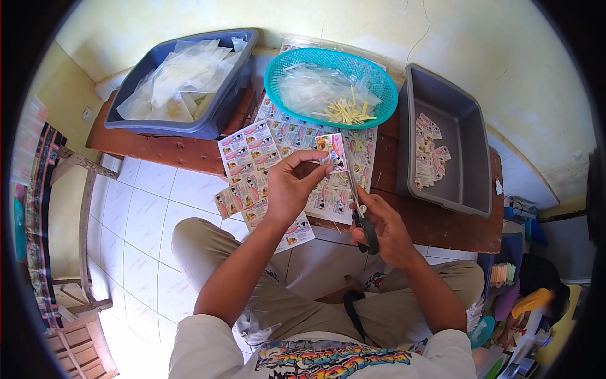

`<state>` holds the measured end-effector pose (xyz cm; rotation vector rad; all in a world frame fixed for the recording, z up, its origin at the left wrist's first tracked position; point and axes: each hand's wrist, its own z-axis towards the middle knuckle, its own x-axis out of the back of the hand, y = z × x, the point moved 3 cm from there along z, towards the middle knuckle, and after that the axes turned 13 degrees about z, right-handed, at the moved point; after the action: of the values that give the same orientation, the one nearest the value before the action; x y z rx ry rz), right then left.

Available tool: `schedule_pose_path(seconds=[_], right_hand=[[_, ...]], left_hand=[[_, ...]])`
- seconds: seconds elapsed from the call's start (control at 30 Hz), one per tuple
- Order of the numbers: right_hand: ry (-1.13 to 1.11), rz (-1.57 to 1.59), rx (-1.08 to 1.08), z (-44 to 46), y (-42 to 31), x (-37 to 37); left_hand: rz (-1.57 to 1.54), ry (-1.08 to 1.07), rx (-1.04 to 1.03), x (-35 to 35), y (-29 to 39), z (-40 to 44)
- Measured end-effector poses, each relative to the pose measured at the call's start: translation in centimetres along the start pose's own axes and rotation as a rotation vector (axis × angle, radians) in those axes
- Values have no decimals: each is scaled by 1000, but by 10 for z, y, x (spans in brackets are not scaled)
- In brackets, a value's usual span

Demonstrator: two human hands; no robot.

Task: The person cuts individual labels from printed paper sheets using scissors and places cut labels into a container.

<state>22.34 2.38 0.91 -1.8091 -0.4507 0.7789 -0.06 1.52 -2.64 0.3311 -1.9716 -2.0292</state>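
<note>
Between thumb and forefinger, my left hand [294, 184] pinches a small printed label [332, 151] above the bench. My right hand [384, 228] is closed around the dark handles of a pair of scissors [366, 231]; the blades point up along the label's right edge. Whether the blades touch the label is too small to tell. Printed label sheets [249, 150] lie beside and under my left hand, some hanging over the bench's front edge. More printed sheets cover the bench beneath both hands.
A teal basket [275, 95] holds clear plastic bags and yellowish strips. At the left, a blue-grey tub [170, 129] is full of plastic sheets. A grey tray [449, 114] with cut labels stands right on the wooden bench [435, 226]. My crossed legs are below.
</note>
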Motion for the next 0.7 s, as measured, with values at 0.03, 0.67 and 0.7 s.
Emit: schedule_pose_path(seconds=[0.03,0.67,0.7], right_hand=[[-1,-1,-1,1,0,0],[-2,21,47,6,2,-3],[-1,14,48,6,3,-3]], left_hand=[[-4,-1,9,0,0,0],[-29,11,-32,-2,-2,-1],[-17,6,-31,-2,-3,-2]])
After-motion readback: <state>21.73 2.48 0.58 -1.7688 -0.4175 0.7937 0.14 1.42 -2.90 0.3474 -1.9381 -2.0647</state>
